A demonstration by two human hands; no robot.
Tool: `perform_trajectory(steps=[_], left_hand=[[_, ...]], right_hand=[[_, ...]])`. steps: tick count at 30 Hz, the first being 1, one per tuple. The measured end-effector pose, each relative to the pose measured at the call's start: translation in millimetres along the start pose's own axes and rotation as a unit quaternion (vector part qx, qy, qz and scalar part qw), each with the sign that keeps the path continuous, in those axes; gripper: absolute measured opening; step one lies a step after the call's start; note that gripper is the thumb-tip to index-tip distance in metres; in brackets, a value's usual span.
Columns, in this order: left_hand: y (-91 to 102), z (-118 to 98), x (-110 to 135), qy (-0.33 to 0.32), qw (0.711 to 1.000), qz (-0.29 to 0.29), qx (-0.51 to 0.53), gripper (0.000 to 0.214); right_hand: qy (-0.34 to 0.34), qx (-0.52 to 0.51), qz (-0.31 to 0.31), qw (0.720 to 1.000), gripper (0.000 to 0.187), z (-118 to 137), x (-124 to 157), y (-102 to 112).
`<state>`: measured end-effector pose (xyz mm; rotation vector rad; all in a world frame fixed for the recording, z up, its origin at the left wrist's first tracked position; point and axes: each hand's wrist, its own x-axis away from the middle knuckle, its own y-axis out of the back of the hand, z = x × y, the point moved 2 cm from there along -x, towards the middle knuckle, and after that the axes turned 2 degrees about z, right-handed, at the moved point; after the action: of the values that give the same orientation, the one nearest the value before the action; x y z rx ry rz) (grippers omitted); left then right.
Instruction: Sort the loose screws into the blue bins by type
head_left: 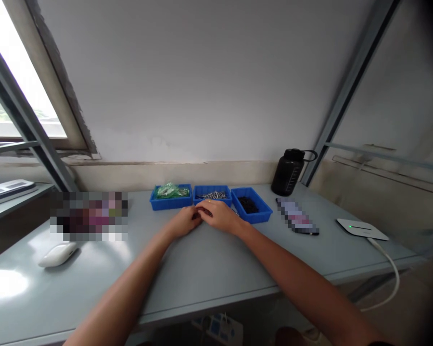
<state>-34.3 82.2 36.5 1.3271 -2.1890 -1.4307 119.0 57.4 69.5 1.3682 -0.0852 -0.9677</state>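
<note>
My left hand (184, 221) and my right hand (218, 214) meet over the grey table (209, 269), just in front of the middle blue bin (212, 188). The fingers of both are curled and pressed together at the tips. Whatever lies between them, if anything, is hidden. Long silvery screws or nails (213, 195) fill the middle bin. On its left, another blue bin (171, 204) holds a green plastic bag (170, 190) with small metal parts. Small black pieces (248, 204) lie in the right blue bin (259, 217), close to my right hand.
A black bottle (287, 172) stands at the back right, with a blurred-out phone (298, 218) before it. A white device (362, 228) with a cable (395, 269) sits further right. At the left are a white mouse (58, 254) and a pixelated object (94, 216). Metal posts flank the table.
</note>
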Motion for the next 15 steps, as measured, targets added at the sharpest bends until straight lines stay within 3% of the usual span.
perform_trajectory(steps=[3, 8, 11, 15], left_hand=[[3.3, 0, -1, 0.002, 1.000, -0.022, -0.010, 0.017], [6.2, 1, -2, 0.008, 0.998, -0.055, -0.024, 0.018], [6.9, 2, -3, 0.011, 0.997, -0.074, -0.027, 0.019], [8.7, 5, -4, 0.021, 0.994, -0.102, -0.030, 0.018]], right_hand=[[0.006, -0.007, -0.049, 0.999, 0.023, 0, 7, 5], [-0.055, 0.019, -0.138, 0.989, 0.030, -5, 11, 14], [-0.073, 0.039, -0.127, 0.988, 0.029, -10, 5, 13], [-0.089, 0.074, -0.067, 0.991, 0.023, -20, -2, 5]])
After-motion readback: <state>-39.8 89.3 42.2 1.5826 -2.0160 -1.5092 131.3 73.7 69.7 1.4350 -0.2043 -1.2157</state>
